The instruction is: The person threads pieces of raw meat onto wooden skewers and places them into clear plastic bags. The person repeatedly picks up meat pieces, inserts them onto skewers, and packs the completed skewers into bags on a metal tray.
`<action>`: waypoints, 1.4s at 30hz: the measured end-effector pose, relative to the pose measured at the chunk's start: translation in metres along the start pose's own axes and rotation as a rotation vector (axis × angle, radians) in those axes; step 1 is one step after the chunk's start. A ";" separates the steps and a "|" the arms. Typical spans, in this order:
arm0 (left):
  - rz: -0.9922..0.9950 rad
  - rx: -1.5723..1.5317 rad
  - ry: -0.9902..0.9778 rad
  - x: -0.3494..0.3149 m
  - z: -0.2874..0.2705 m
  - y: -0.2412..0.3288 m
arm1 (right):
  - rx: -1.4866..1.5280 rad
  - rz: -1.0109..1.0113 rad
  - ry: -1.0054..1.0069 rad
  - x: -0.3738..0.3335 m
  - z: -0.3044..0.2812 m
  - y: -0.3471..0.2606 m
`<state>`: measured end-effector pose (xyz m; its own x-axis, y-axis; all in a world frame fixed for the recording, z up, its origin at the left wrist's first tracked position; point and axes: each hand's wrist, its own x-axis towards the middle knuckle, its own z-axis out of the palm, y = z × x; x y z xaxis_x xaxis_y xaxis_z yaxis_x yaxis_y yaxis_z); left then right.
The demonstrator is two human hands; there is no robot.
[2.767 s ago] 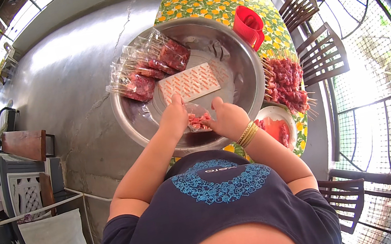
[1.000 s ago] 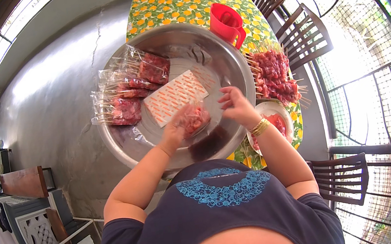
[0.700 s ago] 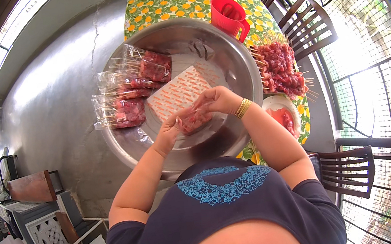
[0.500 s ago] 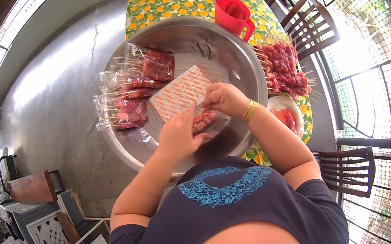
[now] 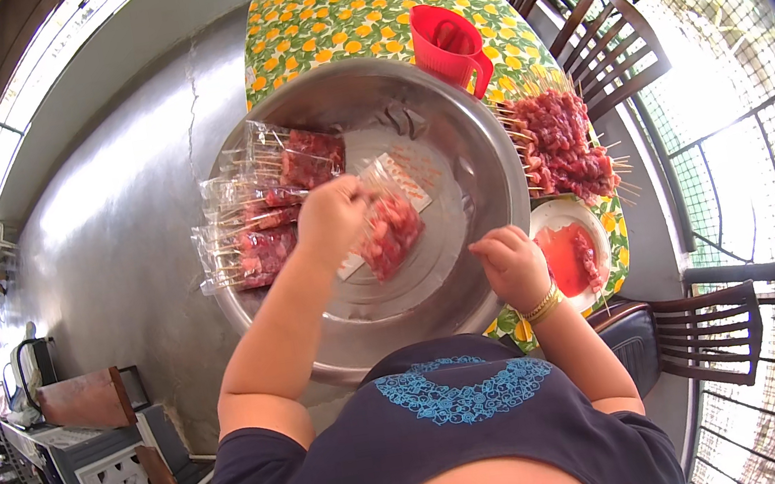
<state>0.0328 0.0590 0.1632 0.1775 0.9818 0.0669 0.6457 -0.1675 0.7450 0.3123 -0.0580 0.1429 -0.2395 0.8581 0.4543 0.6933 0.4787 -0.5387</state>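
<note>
Over the large metal basin [image 5: 324, 352], my left hand [image 5: 332, 218] is closed on the top end of a clear plastic bag of raw meat skewers [image 5: 394, 238]. The bag hangs tilted above a white packet with orange marks [image 5: 398, 180], partly covering it. What my left fingers pinch is mostly hidden by the hand. My right hand [image 5: 513, 265] is at the basin's right rim, fingers curled together, with nothing seen in them. Just beyond it stands a white plate [image 5: 544, 216] with reddish liquid and a strip of meat [image 5: 588, 257].
Several bagged meat skewers [image 5: 273, 244] lie at the basin's left side. A pile of unbagged skewers [image 5: 558, 141] sits right of the basin, on a lemon-patterned tablecloth [image 5: 323, 11]. Behind the basin is a red jug [image 5: 448, 43]. Dark wooden chairs [image 5: 613, 38] line the right side.
My left hand has lifted the meat bag up and to the left, over the white packet. My right hand has left the bag and drawn back right and nearer, toward the plate.
</note>
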 end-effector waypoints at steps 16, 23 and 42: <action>-0.224 0.356 0.175 0.201 -0.069 -0.198 | -0.060 0.148 -0.005 -0.033 0.019 0.012; -0.312 0.448 0.245 0.191 -0.073 -0.189 | -0.311 0.277 -0.438 -0.009 0.038 0.002; 0.519 1.238 -0.310 0.086 0.045 -0.189 | 0.388 0.716 -0.335 0.124 0.193 0.147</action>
<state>-0.0408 0.1710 -0.0021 0.6502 0.7505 -0.1182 0.6597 -0.6349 -0.4020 0.2533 0.1548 -0.0167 -0.0645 0.9567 -0.2838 0.4883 -0.2178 -0.8451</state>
